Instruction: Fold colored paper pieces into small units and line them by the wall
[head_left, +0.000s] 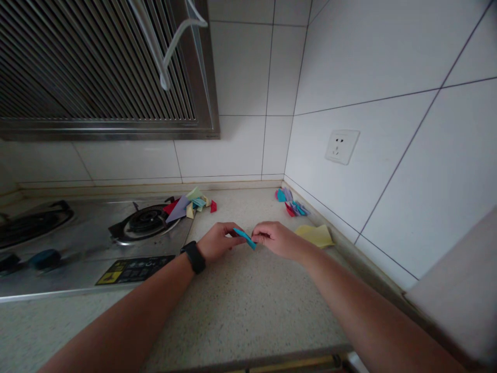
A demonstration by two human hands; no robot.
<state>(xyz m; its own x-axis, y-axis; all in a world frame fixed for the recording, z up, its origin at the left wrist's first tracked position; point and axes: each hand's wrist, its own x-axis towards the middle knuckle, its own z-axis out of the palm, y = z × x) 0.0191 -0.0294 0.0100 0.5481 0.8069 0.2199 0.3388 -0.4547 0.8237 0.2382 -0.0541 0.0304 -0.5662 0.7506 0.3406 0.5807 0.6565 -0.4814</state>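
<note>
A narrow strip of folded blue paper (244,237) is held just above the speckled countertop (248,305). My left hand (218,241), with a black watch on its wrist, pinches the paper along its left part between thumb and fingers. From the other side, my right hand (274,239) has its fingers closed at the paper's right end. Those fingertips hide part of that end. Behind my right forearm lies a sheet of yellow paper (315,234), partly covered from view.
Folded coloured papers (179,208) lie in a heap at the gas stove's (89,243) right edge, partly over a burner. More folded pieces (297,208) rest in the back right corner by the tiled wall. A range hood (108,72) hangs above the stove; a socket (342,146) is on the right wall.
</note>
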